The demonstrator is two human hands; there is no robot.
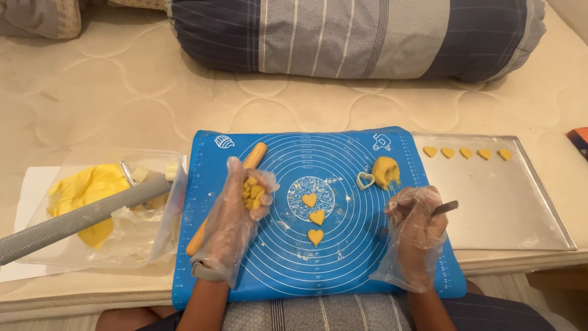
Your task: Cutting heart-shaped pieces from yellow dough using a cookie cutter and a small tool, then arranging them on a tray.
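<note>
Over the blue mat (343, 270), the gloved left hand (236, 217) is closed on yellow dough scraps (252, 193), while the right hand (416, 230) grips a small metal tool (446, 207) whose long axis points right and slightly far.

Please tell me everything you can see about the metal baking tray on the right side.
The baking tray is a flat, rectangular sheet of dull silver metal with a low raised rim. It lies flat on the quilted cream mattress, with its left edge at the right edge of the blue mat. Five small yellow dough hearts sit in one row along its far edge; the remaining surface is bare. Neither hand touches it.
</note>
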